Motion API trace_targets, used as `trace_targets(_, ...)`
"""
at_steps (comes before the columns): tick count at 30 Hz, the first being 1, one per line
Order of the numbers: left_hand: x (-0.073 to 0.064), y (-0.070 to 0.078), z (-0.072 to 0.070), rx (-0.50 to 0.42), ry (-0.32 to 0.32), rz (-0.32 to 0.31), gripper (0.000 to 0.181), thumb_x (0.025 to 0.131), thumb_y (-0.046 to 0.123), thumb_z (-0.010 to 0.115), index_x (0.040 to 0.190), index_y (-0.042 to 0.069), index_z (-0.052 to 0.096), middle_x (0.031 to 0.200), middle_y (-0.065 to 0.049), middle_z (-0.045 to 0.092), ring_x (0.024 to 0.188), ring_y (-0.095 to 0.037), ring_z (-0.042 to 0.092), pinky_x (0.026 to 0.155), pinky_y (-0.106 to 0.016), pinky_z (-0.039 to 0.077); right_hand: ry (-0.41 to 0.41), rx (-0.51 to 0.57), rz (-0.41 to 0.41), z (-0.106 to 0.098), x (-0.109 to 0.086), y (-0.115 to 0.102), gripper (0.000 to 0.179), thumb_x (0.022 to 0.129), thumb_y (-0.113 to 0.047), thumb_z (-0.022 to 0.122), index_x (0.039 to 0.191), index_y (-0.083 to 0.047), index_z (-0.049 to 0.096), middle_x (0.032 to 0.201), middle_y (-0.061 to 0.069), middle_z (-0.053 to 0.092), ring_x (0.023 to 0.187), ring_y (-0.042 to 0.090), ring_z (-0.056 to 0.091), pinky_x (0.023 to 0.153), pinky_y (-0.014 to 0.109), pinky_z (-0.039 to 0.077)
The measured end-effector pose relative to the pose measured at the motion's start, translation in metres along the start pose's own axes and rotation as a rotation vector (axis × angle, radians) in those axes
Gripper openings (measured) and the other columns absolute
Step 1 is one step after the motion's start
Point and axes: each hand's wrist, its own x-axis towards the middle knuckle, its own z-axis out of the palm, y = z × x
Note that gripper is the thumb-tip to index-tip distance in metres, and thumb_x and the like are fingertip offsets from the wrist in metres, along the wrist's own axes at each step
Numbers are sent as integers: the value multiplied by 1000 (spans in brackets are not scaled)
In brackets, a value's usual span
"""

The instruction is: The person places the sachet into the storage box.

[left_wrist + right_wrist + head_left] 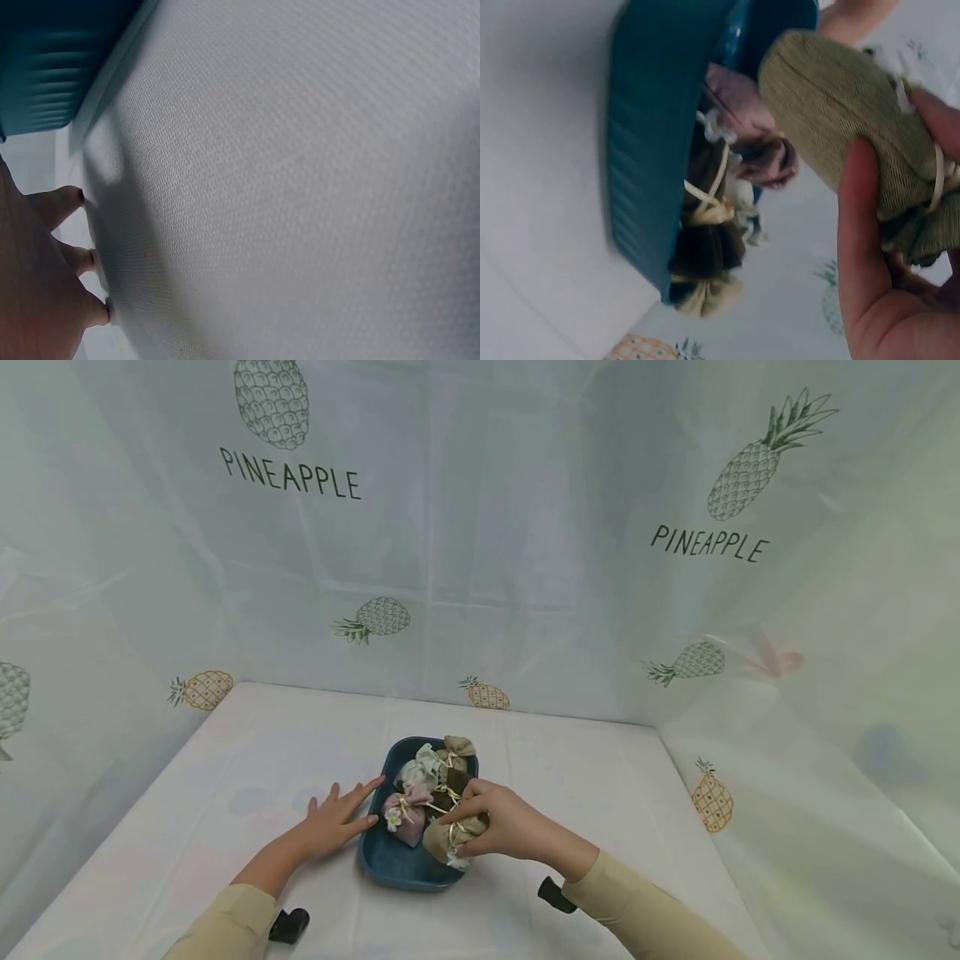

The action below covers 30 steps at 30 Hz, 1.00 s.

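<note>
A dark blue tray [408,875] holds several small drawstring pouches. Among them lie a pink pouch [408,827] with a white flower, a white pouch [422,765], a dark brown pouch [441,806] and an olive pouch [459,747] at the far end. Over the tray's near right part, my right hand [513,827] pinches an olive-tan pouch [832,105] between thumb and fingers. That pouch is raised above the rim in the right wrist view. My left hand [333,822] is spread at the tray's left side, thumb and forefinger at the rim, other fingertips [94,309] on the table.
White cloth covers the table [600,793]. A curtain [510,527] printed with pineapples hangs behind it and along the sides. Black objects show at the left cuff [288,926] and the right cuff [556,895].
</note>
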Motion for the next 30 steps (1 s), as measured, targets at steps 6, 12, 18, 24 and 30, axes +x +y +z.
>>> trace_targets(6,-1,2,-2,-9,-4,-2,71,96,56,51,155,26,27,153,-27,28,136,-62,2,95,-81,-3,19,16,71,21,16,0,39,75,-15,87,112,-22,76,88,-10,46,76,6,44,64,20,44)
trace_targets(12,0,1,-1,-4,-6,-5,70,96,55,52,155,27,27,154,-26,28,137,-62,2,95,-81,-3,15,39,136,41,27,6,39,74,-16,87,112,-20,76,87,-11,48,74,5,45,60,20,44)
trace_targets(18,0,0,-1,-8,-8,-3,69,96,55,51,155,28,26,154,-26,28,137,-61,2,95,-80,-3,24,12,181,56,36,9,40,73,-18,87,111,-22,76,85,-10,47,74,5,43,60,20,41)
trace_targets(24,-1,-1,-2,-6,-9,4,69,97,54,51,155,28,26,154,-25,28,136,-62,3,95,-81,-2,7,-30,189,62,41,10,40,74,-20,87,112,-22,76,85,-10,46,72,4,43,60,20,41)
trace_targets(30,0,0,-1,-10,-3,7,69,97,53,52,155,27,28,153,-26,29,136,-62,3,95,-81,-2,3,-33,195,67,43,13,39,73,-18,88,111,-23,76,88,-10,48,75,3,45,64,19,43)
